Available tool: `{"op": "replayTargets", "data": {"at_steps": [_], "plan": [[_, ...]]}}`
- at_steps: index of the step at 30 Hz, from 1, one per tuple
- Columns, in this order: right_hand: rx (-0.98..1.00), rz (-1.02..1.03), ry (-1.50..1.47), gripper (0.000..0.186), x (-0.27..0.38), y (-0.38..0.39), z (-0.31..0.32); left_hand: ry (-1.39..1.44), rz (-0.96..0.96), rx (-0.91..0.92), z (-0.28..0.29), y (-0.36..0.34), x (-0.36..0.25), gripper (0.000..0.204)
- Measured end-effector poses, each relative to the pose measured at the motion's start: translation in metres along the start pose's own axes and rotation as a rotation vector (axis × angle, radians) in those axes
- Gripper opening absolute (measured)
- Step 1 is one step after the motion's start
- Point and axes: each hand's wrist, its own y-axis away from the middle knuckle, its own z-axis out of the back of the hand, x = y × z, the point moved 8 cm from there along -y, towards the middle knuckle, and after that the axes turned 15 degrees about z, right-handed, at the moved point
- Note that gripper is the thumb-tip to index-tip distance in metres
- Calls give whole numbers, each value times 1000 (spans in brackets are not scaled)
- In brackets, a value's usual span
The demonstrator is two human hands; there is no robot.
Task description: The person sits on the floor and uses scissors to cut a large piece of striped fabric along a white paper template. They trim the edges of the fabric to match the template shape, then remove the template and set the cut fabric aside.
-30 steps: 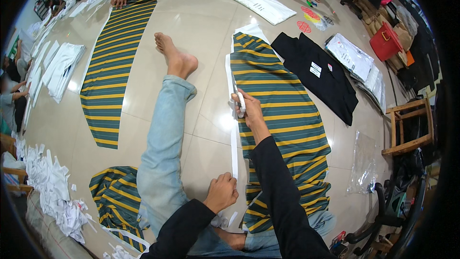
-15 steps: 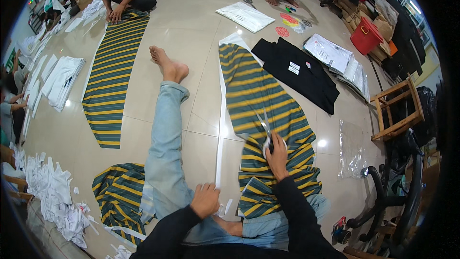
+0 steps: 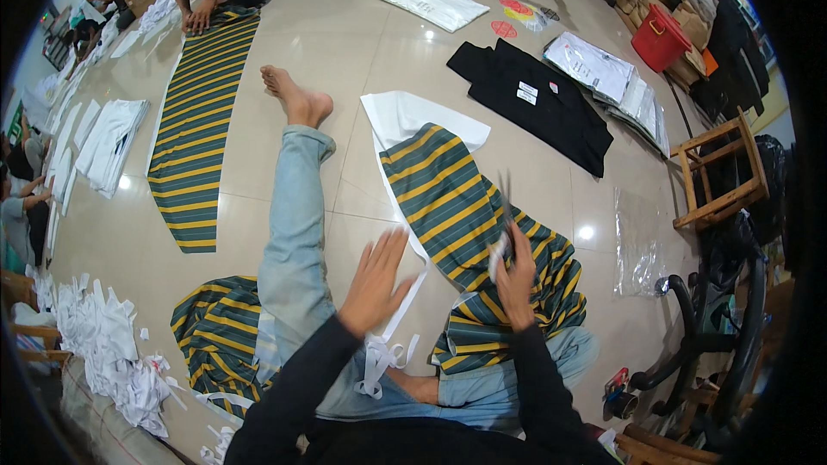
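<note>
A green-and-yellow striped cloth (image 3: 441, 198) lies on the floor before me, its near part bunched over my bent leg. White backing material (image 3: 422, 116) shows beyond its far end and runs along its left edge as a narrow band. My right hand (image 3: 517, 280) grips a pair of scissors (image 3: 504, 207) over the cloth, the blades pointing away from me. Fingers stretched out, my left hand (image 3: 376, 280) is beside the white band and holds nothing. Curled white strips (image 3: 381, 366) rest near my lap.
Another striped piece (image 3: 200, 129) lies flat at the left, under a crouching person's hands (image 3: 202, 15). A bunched striped cloth (image 3: 215, 336) sits beside my leg, near white scraps (image 3: 103, 340). At the right are a black garment (image 3: 538, 108), bagged white clothes (image 3: 603, 77) and a wooden stool (image 3: 719, 170).
The striped cloth's far end has folded back toward me, baring more white material. My left hand has moved up and spread its fingers; the scissors have shifted right. The curled strips show more fully.
</note>
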Motion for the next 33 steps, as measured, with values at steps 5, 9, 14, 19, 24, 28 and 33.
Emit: {"op": "replayTargets", "data": {"at_steps": [5, 9, 14, 19, 24, 28, 33], "plan": [[11, -4, -27, 51, -38, -64, -61, -219, 87, -111, -83, -88, 64, 89], [-96, -278, 268, 49, -106, 13, -2, -296, 257, -95, -102, -35, 51, 100], [-189, -515, 456, 50, -105, 112, 77, 5, 329, 325, -102, 76, -4, 91], [-175, -260, 188, 49, -63, 77, 62, -247, 205, 26, -92, -4, 12, 76], [29, -91, 138, 49, -88, -38, -35, -727, 46, -43, -55, -248, 117, 84], [-184, 20, 70, 47, -63, -104, -15, -418, -17, -585, 66, -316, 56, 60], [-112, 47, 78, 50, -48, -60, -22, -189, -262, -447, 38, -223, -17, 55]]}}
